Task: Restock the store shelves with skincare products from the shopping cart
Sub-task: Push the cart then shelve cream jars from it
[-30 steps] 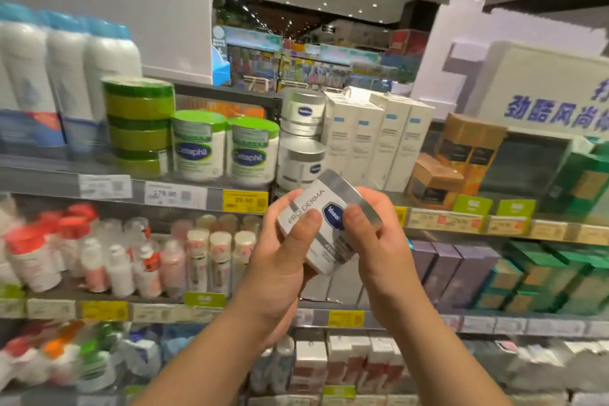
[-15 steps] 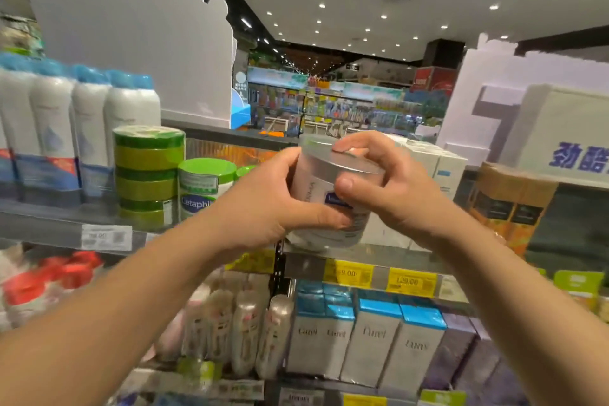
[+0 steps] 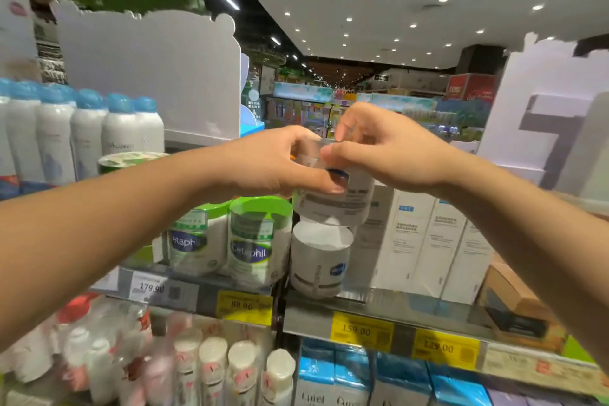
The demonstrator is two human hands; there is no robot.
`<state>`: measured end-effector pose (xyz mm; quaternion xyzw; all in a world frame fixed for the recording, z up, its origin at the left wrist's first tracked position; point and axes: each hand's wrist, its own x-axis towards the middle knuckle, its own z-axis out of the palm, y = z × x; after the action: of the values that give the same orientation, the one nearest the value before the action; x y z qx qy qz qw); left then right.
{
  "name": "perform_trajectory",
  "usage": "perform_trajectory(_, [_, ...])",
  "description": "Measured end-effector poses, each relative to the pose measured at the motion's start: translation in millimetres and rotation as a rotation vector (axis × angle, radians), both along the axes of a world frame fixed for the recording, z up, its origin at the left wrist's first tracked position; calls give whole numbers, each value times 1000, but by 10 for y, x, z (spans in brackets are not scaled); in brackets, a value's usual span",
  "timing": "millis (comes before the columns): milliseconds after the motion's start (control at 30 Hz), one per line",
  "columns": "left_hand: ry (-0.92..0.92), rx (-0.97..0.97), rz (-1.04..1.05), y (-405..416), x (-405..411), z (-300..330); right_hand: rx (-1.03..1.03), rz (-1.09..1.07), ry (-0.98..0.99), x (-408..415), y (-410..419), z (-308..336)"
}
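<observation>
1. The left hand [image 3: 270, 163] curls round a squat cylindrical jar [image 3: 333, 198], thumb pressed across its smooth white side over a blue oval logo.
2. The right hand [image 3: 385, 150] pinches the jar's silvery lid rim from above, fingers bent.
3. The held jar sits directly above a matching white jar [image 3: 318, 260], touching or nearly touching its flat top.
4. That lower jar stands on the metal shelf [image 3: 412, 310].
5. Just left of the lower jar: two green-lidded Cetaphil tubs [image 3: 250, 241], round and glossy.
6. Just right of it: tall white cardboard boxes [image 3: 425, 241], flat-faced.
</observation>
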<state>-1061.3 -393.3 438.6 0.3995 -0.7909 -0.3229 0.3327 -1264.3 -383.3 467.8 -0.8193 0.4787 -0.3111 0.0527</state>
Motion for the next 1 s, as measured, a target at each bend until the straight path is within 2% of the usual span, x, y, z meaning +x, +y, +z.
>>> perform_trajectory(167, [-90, -2, 4, -145, 56, 25, 35, -60, 135, 20, -64, -9])
perform_trajectory(500, [-297, -140, 26, -304, 74, -80, 91, -162, 410, 101, -59, -62])
perform_trajectory(833, [-403, -207, -14, -418, 41, -148, 167, -196, 483, 109, -37, -123])
perform_trajectory(1000, [-425, -216, -28, -385, 63, -175, 86, -225, 514, 50, -3, -204])
